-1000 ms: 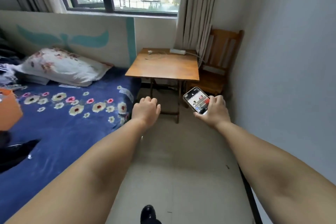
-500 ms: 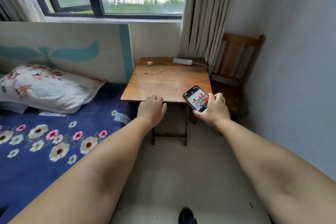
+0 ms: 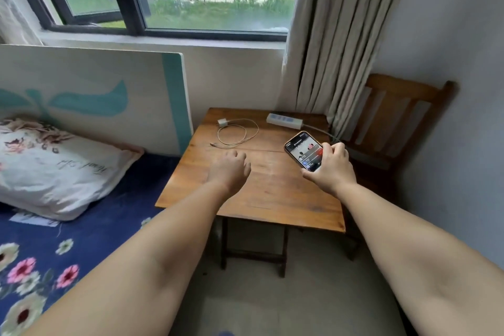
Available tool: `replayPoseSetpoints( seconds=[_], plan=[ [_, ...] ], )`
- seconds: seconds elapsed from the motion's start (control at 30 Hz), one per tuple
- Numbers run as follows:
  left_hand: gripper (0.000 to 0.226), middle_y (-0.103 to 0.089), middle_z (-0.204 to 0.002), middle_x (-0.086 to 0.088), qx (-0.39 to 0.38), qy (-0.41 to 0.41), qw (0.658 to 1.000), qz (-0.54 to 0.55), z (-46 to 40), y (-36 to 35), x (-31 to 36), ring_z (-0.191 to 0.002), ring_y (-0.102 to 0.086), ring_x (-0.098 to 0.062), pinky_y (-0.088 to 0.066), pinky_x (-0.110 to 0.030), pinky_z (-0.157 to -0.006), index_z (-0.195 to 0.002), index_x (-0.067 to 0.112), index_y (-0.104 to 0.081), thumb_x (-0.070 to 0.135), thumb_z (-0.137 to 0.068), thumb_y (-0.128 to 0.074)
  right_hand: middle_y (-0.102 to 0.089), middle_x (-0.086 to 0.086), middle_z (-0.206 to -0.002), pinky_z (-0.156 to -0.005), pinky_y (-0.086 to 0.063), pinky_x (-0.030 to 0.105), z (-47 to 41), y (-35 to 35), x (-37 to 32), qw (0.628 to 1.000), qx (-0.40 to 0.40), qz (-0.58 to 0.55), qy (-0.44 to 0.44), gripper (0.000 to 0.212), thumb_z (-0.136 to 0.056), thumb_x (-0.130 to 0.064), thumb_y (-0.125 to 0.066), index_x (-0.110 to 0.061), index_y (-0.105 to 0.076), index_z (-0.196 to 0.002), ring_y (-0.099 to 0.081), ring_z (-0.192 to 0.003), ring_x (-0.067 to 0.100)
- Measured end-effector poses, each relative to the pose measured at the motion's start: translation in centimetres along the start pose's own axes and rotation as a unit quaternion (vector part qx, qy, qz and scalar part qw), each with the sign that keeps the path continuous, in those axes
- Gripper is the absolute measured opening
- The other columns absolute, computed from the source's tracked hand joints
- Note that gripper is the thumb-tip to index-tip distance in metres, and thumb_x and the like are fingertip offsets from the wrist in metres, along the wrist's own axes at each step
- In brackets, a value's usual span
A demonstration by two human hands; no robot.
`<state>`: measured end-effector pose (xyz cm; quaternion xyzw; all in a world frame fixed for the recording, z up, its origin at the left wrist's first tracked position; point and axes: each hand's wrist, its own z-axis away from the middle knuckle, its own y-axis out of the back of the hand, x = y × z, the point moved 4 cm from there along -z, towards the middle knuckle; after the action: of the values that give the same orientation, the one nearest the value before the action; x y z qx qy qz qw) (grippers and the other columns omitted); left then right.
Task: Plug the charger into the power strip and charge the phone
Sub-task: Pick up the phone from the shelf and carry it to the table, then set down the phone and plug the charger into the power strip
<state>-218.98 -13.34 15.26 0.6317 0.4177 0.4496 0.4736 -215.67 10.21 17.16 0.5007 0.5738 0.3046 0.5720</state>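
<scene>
Now, from the head camera, the small wooden table [image 3: 272, 194] fills far more of the picture than it did a second ago: the person has walked up to it, and both arms reach over its top instead of over bare floor. That puts everything for the job within reach, though nothing is plugged in yet.

The right hand [image 3: 331, 168] grasps the phone [image 3: 303, 150], screen lit and facing up, above the table's right side. The left hand [image 3: 230, 169] is empty, fingers loosely curled, palm down, over the table's middle.

The charger [image 3: 222, 122] lies toward the table's far left corner, its white cable [image 3: 240, 136] coiled in a loop with the free end just beyond the left hand. The power strip [image 3: 284, 120] sits along the far edge, beyond the phone, well apart from the charger.
</scene>
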Motion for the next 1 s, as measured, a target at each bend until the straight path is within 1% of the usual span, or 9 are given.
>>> replayPoseSetpoints(
  seconds=[0.1, 0.2, 0.4, 0.57, 0.73, 0.8, 0.9, 0.97, 1.0],
  plan=[
    [0.035, -0.058, -0.117, -0.011, -0.007, -0.001, 1.000, -0.003, -6.1, -1.9, -0.2, -0.107, -0.051, -0.029, -0.044, -0.039, -0.082, -0.113, 0.012, -0.055, 0.035, -0.095, -0.036, -0.041, 0.016, -0.120, -0.094, -0.045, 0.045, -5.0, -1.8, 1.1, 1.000, -0.013, -0.012, -0.015, 0.076, -0.065, -0.053, -0.073, -0.008, -0.043, -0.119, -0.043, -0.113, 0.033],
    [0.035, -0.058, -0.117, -0.012, -0.021, -0.026, 0.999, -0.001, -12.2, -5.0, 0.3, -0.108, -0.050, -0.030, -0.044, -0.041, -0.084, -0.113, 0.011, -0.055, 0.034, -0.095, -0.036, -0.041, 0.016, -0.119, -0.093, -0.044, 0.044, -9.7, -4.7, 2.8, 0.999, -0.018, -0.019, -0.046, 0.076, -0.064, -0.053, -0.074, -0.008, -0.043, -0.117, -0.042, -0.113, 0.033],
    [0.034, -0.056, -0.118, -0.013, -0.081, -0.092, 0.992, 0.004, -24.9, -13.0, 0.7, -0.109, -0.049, -0.031, -0.043, -0.041, -0.086, -0.115, 0.011, -0.054, 0.033, -0.096, -0.034, -0.041, 0.017, -0.120, -0.094, -0.043, 0.043, -20.3, -12.1, 6.3, 0.989, -0.043, -0.033, -0.135, 0.074, -0.067, -0.053, -0.072, -0.007, -0.044, -0.117, -0.041, -0.114, 0.034],
    [0.033, -0.057, -0.116, -0.015, -0.146, -0.125, 0.981, 0.009, -34.1, -20.0, -0.7, -0.108, -0.049, -0.034, -0.042, -0.042, -0.085, -0.110, 0.010, -0.054, 0.033, -0.096, -0.034, -0.040, 0.015, -0.121, -0.088, -0.046, 0.040, -27.7, -18.6, 7.9, 0.972, -0.084, -0.031, -0.218, 0.074, -0.069, -0.054, -0.070, -0.009, -0.043, -0.120, -0.046, -0.111, 0.032],
    [0.034, -0.055, -0.118, -0.015, -0.218, -0.122, 0.968, 0.025, -38.8, -27.6, -1.6, -0.109, -0.048, -0.033, -0.042, -0.043, -0.084, -0.116, 0.010, -0.051, 0.031, -0.095, -0.035, -0.040, 0.014, -0.124, -0.089, -0.047, 0.039, -31.3, -24.6, 9.8, 0.957, -0.132, -0.009, -0.258, 0.076, -0.069, -0.057, -0.069, -0.012, -0.041, -0.123, -0.046, -0.114, 0.031],
    [0.033, -0.053, -0.121, -0.015, -0.244, -0.126, 0.961, 0.031, -39.4, -30.6, -1.7, -0.111, -0.046, -0.033, -0.041, -0.043, -0.087, -0.117, 0.011, -0.049, 0.031, -0.095, -0.037, -0.041, 0.014, -0.125, -0.090, -0.047, 0.038, -31.8, -26.7, 10.4, 0.954, -0.146, -0.009, -0.264, 0.077, -0.069, -0.057, -0.069, -0.012, -0.041, -0.125, -0.046, -0.114, 0.031],
    [0.039, -0.044, -0.137, -0.015, -0.233, -0.134, 0.963, 0.032, -39.3, -34.4, -2.1, -0.127, -0.036, -0.033, -0.033, -0.046, -0.103, -0.127, 0.013, -0.044, 0.034, -0.095, -0.039, -0.041, 0.013, -0.125, -0.090, -0.047, 0.037, -32.6, -29.6, 11.3, 0.953, -0.148, -0.002, -0.265, 0.079, -0.069, -0.056, -0.069, -0.012, -0.040, -0.128, -0.046, -0.113, 0.030],
    [0.051, -0.030, -0.151, -0.014, -0.219, -0.150, 0.964, 0.018, -37.9, -35.7, -2.7, -0.140, -0.021, -0.030, -0.017, -0.047, -0.114, -0.141, 0.015, -0.031, 0.040, -0.096, -0.033, -0.041, 0.013, -0.125, -0.091, -0.046, 0.038, -32.6, -30.3, 11.3, 0.955, -0.142, 0.010, -0.259, 0.082, -0.069, -0.057, -0.069, -0.013, -0.038, -0.130, -0.046, -0.113, 0.030],
    [0.056, -0.022, -0.156, -0.012, -0.216, -0.158, 0.963, 0.012, -37.2, -36.4, -3.0, -0.144, -0.012, -0.027, -0.009, -0.046, -0.116, -0.146, 0.016, -0.022, 0.042, -0.097, -0.028, -0.042, 0.013, -0.125, -0.091, -0.046, 0.038, -32.6, -30.8, 11.4, 0.957, -0.140, 0.022, -0.253, 0.082, -0.068, -0.059, -0.068, -0.014, -0.038, -0.131, -0.045, -0.113, 0.029]
  ],
)
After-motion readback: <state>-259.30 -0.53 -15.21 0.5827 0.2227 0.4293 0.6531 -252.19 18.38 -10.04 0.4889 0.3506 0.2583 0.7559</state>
